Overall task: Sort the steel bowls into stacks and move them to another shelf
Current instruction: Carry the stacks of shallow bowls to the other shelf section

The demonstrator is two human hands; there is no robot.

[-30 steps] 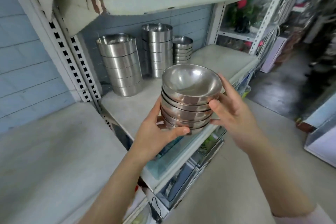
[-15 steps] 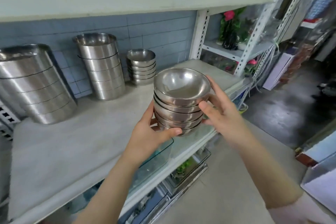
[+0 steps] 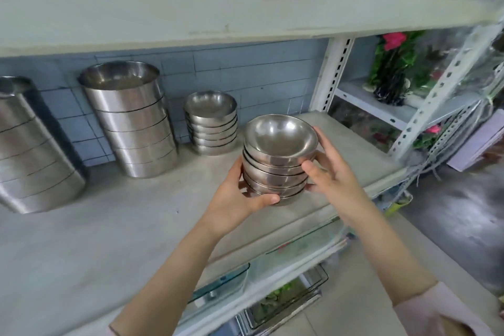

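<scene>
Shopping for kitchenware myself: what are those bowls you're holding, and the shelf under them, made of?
The stack of bowls looks like polished steel: mirror-like grey, reflecting light and the hands. The shelf appears to be matte pale grey painted board, possibly wood or stone; its dull, slightly scuffed surface leaves that open.

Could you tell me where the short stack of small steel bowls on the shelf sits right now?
In the head view, the short stack stands at the shelf's back, against the blue wall, right of the tall stack.
</scene>
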